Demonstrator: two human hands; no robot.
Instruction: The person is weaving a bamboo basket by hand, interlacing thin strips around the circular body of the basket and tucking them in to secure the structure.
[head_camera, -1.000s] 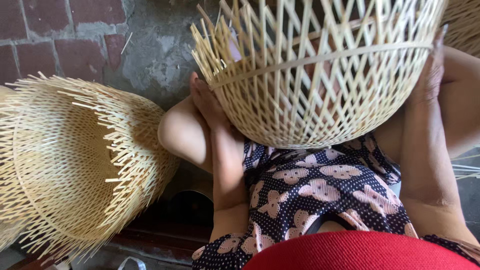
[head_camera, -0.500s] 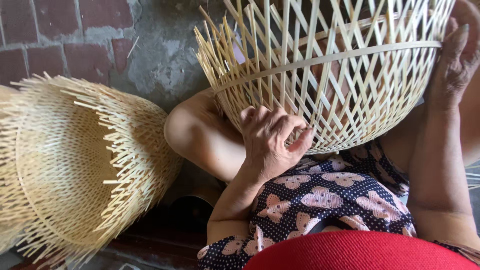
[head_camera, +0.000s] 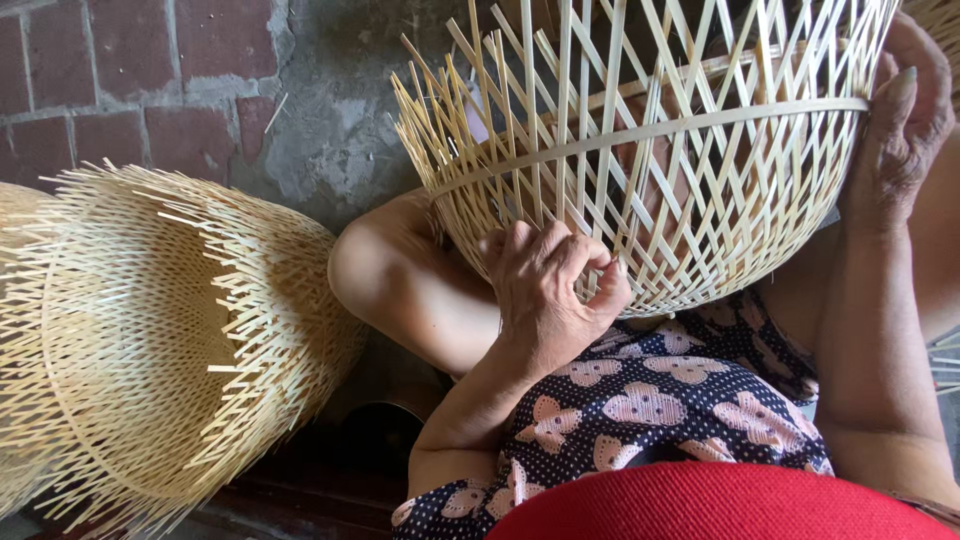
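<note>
Woven basket fills upper centre-right of frame, rim of loose strips pointing up-left. Left hand, fingers curled, pinches its lower wall at centre; right hand grips the wall at upper right. Second basket lies at left, apart.

— What's being worked? 
— An unfinished woven bamboo basket, pale open lattice, one hoop band around it.
— Where does it sit? 
— Upper right of the frame, tilted, loose strip ends splaying upward.
</note>
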